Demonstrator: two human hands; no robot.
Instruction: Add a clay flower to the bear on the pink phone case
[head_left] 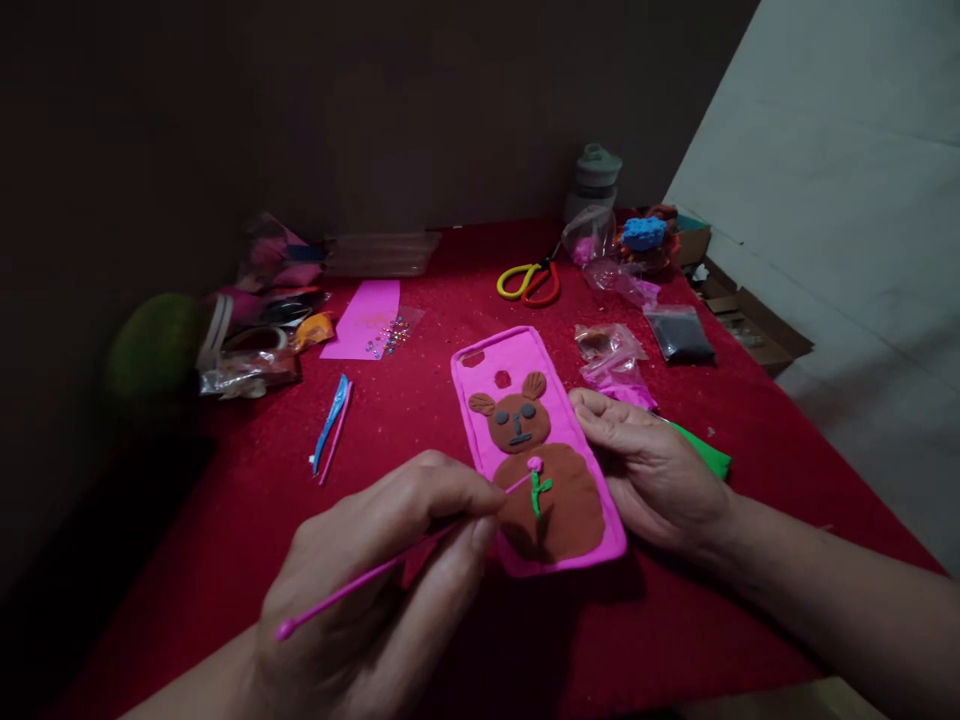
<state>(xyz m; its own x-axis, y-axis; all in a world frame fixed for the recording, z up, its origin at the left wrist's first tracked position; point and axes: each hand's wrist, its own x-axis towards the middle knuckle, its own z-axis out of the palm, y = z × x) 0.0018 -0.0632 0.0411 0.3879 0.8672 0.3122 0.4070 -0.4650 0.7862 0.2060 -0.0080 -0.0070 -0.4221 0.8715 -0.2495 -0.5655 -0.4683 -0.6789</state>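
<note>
A pink phone case (517, 352) lies on the red cloth, bearing a brown clay bear (525, 440) with a small pink flower on a green stem (537, 482). My left hand (390, 570) pinches a thin pink modelling stick (352, 588); its tip touches the bear's body beside the flower. My right hand (649, 465) grips the case's right edge with fingers curled along it. A green piece (705, 452) shows just behind that hand.
Blue and pink tools (330, 425) lie to the left. A pink sheet with gems (367, 320), bags and tape (255, 345) sit far left. Scissors (529, 282), clay bags (611, 355), a dark pouch (679, 335), a jar (596, 180) and boxes (750, 320) stand at back right.
</note>
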